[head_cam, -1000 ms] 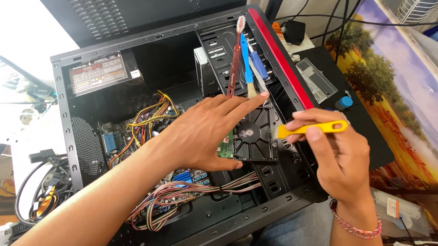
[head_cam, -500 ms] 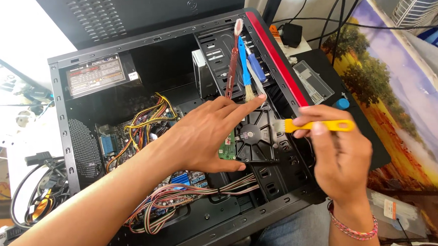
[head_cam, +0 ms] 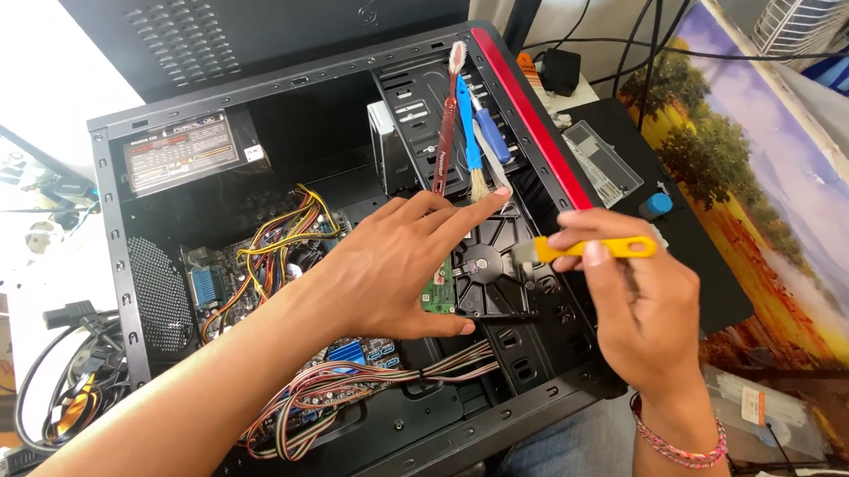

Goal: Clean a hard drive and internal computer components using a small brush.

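Left hand spread flat, fingers wide, thumb on round black case fan inside open black metal computer case | right hand at 3 o'clock of fan, pinching yellow plastic-handled brush, tip touching fan's edge | red, blue brushes at 12 o'clock.

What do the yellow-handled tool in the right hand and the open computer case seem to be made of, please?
Yellow-handled tool: the handle looks like glossy moulded plastic, with even colour and a soft sheen; its working end is too small to judge. Computer case: apparently thin sheet metal painted matte black, going by its punched vent holes and folded edges.
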